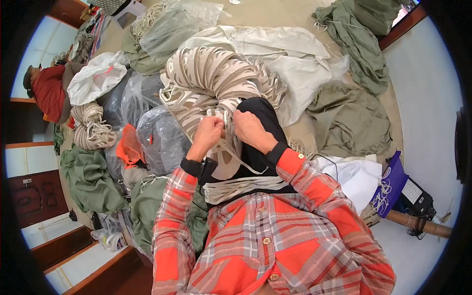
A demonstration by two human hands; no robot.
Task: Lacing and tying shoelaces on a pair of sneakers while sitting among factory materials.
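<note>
A beige and white shoe upper lies across my lap, its wider end toward me. My left hand is closed in a pinch on its laced edge. Just to the right, my right hand is closed, fingertips pinched by the upper's edge, apparently on a thin lace end that is mostly hidden. A pale flat shoelace loops down from the upper over my dark trouser leg. More pale shoelaces lie in a bundle across my waist. Beyond my hands curves a long nested row of similar uppers.
Clear plastic bags and green cloth sacks lie to the left, near another stack of uppers. A person in red sits at far left. White sheeting and an olive sack spread to the right.
</note>
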